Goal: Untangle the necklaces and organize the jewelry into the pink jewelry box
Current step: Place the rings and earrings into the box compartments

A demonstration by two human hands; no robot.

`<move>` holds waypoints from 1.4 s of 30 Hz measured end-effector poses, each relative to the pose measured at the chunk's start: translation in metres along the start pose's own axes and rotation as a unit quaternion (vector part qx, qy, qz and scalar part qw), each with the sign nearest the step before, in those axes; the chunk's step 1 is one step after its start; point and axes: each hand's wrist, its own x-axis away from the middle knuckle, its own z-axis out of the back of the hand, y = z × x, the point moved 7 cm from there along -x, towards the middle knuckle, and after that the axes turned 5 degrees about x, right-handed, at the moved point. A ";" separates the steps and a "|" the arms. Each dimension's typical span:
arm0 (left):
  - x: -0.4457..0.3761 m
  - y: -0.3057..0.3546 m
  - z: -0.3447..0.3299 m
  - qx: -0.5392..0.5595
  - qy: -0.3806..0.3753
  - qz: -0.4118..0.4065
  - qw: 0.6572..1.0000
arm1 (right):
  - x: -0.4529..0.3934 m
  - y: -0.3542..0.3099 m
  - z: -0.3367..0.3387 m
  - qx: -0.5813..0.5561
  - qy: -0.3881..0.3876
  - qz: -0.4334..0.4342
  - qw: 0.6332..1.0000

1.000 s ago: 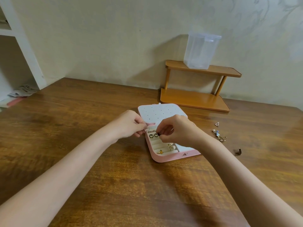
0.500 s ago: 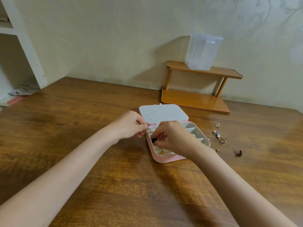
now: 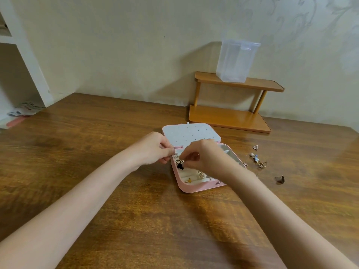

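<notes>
Pink and open on the wooden table [image 3: 97,171], the jewelry box [image 3: 194,188] lay under both hands — the left hand [image 3: 155,148] pinched a small triangular earring [image 3: 175,155], the right hand [image 3: 206,158] pinched a black piece [image 3: 180,166] — so seating each gently seemed wisest.

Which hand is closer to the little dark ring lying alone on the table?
The right hand. It is over the open pink jewelry box, on the side where the small dark ring lies. The left hand is at the box's far side.
</notes>
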 end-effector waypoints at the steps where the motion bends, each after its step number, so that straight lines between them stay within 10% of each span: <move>1: 0.000 0.001 0.001 0.000 -0.003 -0.005 1.000 | 0.001 0.007 0.012 -0.024 0.031 -0.017 0.999; 5: -0.002 0.010 -0.003 0.007 -0.020 -0.021 1.000 | 0.009 0.030 0.052 -0.079 0.126 -0.047 0.988; 14: 0.006 0.014 -0.024 -0.022 -0.068 -0.024 0.997 | 0.012 0.017 0.008 -0.211 0.015 -0.048 0.976; 42: 0.011 0.018 -0.027 -0.131 -0.018 -0.082 0.988 | 0.011 0.014 -0.007 -0.110 -0.017 -0.050 0.993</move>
